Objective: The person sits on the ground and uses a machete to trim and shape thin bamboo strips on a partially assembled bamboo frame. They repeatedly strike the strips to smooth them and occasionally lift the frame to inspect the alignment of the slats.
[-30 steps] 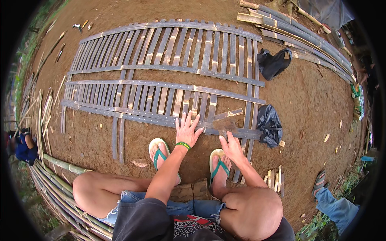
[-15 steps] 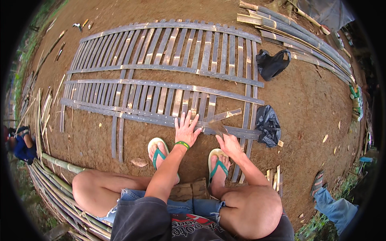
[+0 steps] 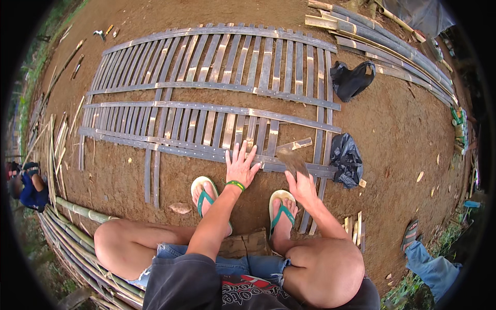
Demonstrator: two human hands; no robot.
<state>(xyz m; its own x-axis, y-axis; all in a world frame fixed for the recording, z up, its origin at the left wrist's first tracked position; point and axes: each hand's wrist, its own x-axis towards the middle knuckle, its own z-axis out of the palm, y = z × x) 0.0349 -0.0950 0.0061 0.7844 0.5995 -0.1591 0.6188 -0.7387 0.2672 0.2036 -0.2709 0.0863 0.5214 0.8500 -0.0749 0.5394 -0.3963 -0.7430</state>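
Observation:
My left hand [image 3: 241, 165] lies with spread fingers over the dark near rail [image 3: 206, 153] of a slatted bamboo panel. A green and yellow band circles that wrist. To its right, my right hand [image 3: 304, 187] is closed round the handle end of a brown tool [image 3: 294, 161] smeared by motion; its exact kind cannot be made out. The tool's blur crosses the right part of the near rail. A loose bamboo slat [image 3: 298, 144] slants just beyond it. Pale dots line the rails. Upright slats [image 3: 229, 132] join the near rail to a second rail [image 3: 206, 107].
A second slatted panel [image 3: 206, 85] lies beyond. Black plastic bags [image 3: 347, 160] sit at the panels' right ends. Split bamboo [image 3: 392, 46] is piled at the far right, poles [image 3: 82, 237] at the lower left. People show at the left edge [image 3: 33, 188] and lower right [image 3: 431, 263].
My right hand and the blurred tool have shifted slightly to the right and nearer me. My left hand stays in place on the rail.

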